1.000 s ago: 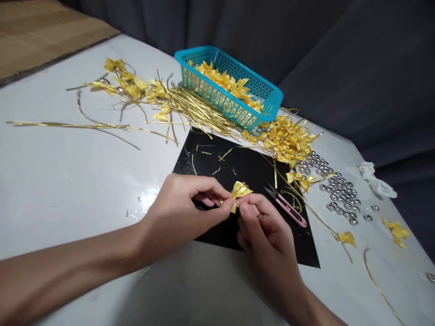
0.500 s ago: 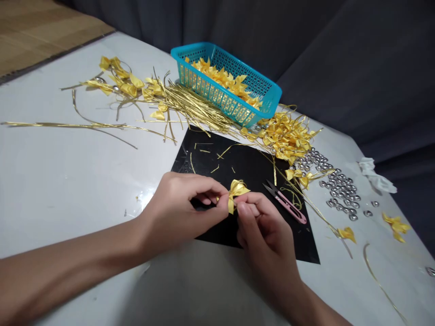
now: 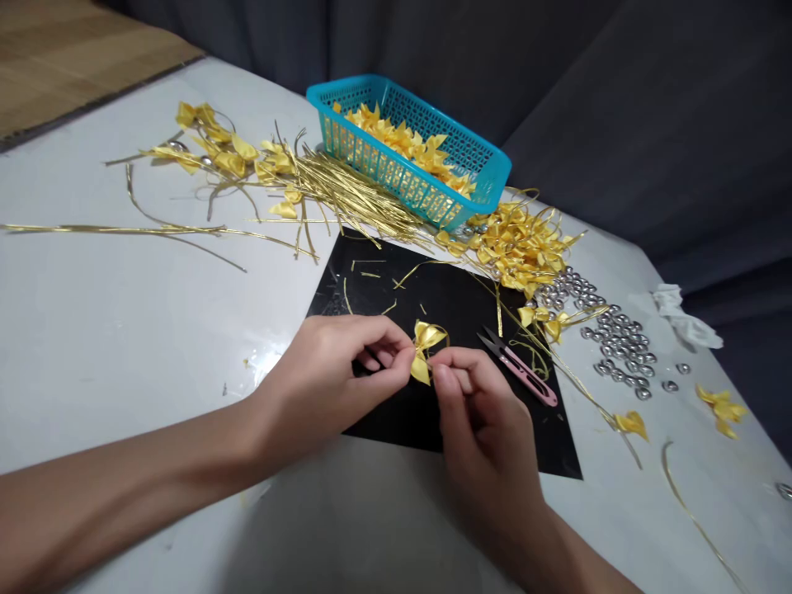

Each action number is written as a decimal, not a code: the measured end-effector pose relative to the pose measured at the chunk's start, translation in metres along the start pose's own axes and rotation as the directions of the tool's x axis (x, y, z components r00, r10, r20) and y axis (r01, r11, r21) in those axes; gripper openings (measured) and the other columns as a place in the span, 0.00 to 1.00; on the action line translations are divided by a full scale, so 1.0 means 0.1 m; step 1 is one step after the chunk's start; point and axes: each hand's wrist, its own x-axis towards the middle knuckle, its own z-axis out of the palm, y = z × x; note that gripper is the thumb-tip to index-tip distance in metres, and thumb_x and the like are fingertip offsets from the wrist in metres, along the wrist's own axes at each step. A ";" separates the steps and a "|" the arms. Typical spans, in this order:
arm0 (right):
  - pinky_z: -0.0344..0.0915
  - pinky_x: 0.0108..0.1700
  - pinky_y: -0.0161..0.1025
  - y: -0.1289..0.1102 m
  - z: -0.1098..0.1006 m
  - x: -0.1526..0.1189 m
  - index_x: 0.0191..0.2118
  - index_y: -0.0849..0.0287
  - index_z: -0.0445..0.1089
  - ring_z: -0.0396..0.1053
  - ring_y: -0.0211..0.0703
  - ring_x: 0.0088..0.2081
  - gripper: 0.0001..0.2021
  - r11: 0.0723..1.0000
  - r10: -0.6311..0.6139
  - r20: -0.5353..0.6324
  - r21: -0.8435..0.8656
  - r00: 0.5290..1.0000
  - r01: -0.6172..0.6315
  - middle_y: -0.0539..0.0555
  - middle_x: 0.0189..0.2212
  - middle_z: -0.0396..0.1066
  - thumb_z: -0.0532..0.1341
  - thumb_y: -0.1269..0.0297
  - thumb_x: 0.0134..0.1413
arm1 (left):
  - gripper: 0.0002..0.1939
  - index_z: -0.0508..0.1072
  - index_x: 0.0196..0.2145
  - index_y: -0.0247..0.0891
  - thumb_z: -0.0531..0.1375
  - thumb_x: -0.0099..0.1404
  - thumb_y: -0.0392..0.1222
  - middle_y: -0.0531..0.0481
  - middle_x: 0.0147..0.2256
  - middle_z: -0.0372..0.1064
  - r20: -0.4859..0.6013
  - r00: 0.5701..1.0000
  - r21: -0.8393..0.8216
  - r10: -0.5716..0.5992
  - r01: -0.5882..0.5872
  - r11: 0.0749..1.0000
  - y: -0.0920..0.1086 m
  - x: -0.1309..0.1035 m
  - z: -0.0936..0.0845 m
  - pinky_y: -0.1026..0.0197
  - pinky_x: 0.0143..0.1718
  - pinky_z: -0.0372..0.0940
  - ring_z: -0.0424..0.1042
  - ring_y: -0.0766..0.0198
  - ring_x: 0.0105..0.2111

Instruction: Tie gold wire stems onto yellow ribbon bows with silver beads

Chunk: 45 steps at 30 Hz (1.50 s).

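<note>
A yellow ribbon bow is held up over the black mat, between my two hands. My left hand pinches its left side with thumb and forefinger. Close by the bow's right side, my right hand is closed in a pinch, at the end of a thin gold tie that loops out from the bow. What exactly lies between the right fingertips is mostly hidden. Pink thread snips rest on the mat just right of my right hand, their blades pointing up and left.
A turquoise basket of yellow bows stands at the back. In front of it lie gold ties. To the right are a pile of bows, silver bells or beads and a white crumpled piece. More bows lie back left.
The bow has turned, its loop now upright and its tail pointing down. My right fingertips have drawn slightly away from it, and the gold tie's loop shows on its right.
</note>
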 end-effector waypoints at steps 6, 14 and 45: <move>0.40 0.17 0.31 0.01 0.00 0.02 0.34 0.57 0.59 0.45 0.30 0.16 0.10 0.970 0.162 0.091 0.166 0.983 -0.175 0.41 0.15 0.47 0.49 0.57 0.62 | 0.06 0.75 0.25 0.37 0.59 0.55 0.33 0.56 0.23 0.75 -0.034 0.999 0.002 -0.005 0.005 1.000 -0.01 -0.01 0.00 0.72 0.26 0.63 0.69 0.73 0.22; 0.40 0.17 0.30 0.01 0.00 0.04 0.33 0.57 0.59 0.43 0.29 0.16 0.10 0.933 0.185 0.140 0.286 0.973 -0.219 0.41 0.16 0.46 0.51 0.56 0.61 | 0.07 0.76 0.26 0.37 0.58 0.57 0.32 0.55 0.25 0.77 -0.065 0.991 0.090 0.119 -0.113 0.990 0.00 -0.02 0.00 0.71 0.27 0.64 0.72 0.71 0.23; 0.42 0.17 0.31 0.00 -0.02 0.02 0.33 0.58 0.59 0.45 0.30 0.16 0.10 0.976 0.104 0.070 0.184 0.992 -0.116 0.42 0.15 0.49 0.51 0.58 0.62 | 0.06 0.77 0.27 0.37 0.59 0.56 0.33 0.54 0.25 0.76 -0.025 0.999 -0.043 0.035 -0.036 0.998 0.02 -0.01 0.00 0.71 0.27 0.66 0.71 0.71 0.23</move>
